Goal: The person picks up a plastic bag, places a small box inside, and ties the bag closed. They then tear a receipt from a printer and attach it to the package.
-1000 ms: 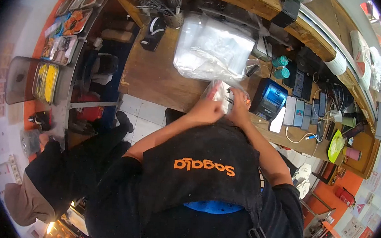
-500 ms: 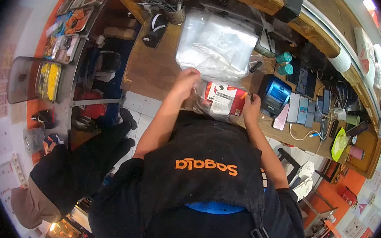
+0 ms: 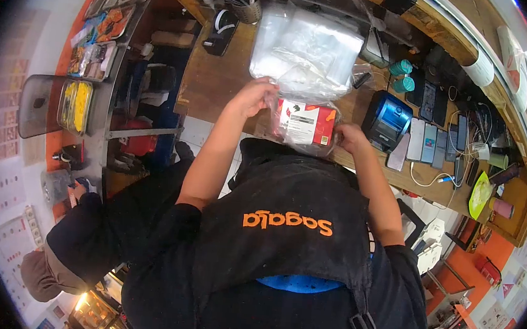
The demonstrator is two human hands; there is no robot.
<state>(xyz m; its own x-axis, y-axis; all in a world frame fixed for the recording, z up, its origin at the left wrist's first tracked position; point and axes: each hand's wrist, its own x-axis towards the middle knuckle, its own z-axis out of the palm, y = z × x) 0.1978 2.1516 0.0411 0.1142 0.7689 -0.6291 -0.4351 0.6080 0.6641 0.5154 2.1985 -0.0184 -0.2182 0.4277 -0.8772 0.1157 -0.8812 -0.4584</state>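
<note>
the wooden table (image 3: 210,92) runs across in front of us, and on it, further from us, lies a stack of empty bags (image 3: 310,44), loose and see-through. nearer to us, over the table's near edge, we hold a clear bag (image 3: 302,144) with a red packet (image 3: 324,123) inside it, white label facing up.

a second ago both our hands were bunched together on that bag; half a second ago they had drawn apart and the bag lay flat. now it is lifted a little and stretched wider, so we judge the packet to sit fully inside. our left hand (image 3: 253,95) is closed, pinching the bag's upper left corner just under the stack. our right hand (image 3: 347,136) has its fingers curled on the bag's right edge, beside a blue printer (image 3: 391,117).

as for other containers: the metal trays (image 3: 76,105) far left hold yellow and orange food, and a wire basket (image 3: 248,8) at the table's back holds metal utensils. a row of phones (image 3: 429,140) lies right of the printer. a co-worker (image 3: 84,237) crouches at lower left.
</note>
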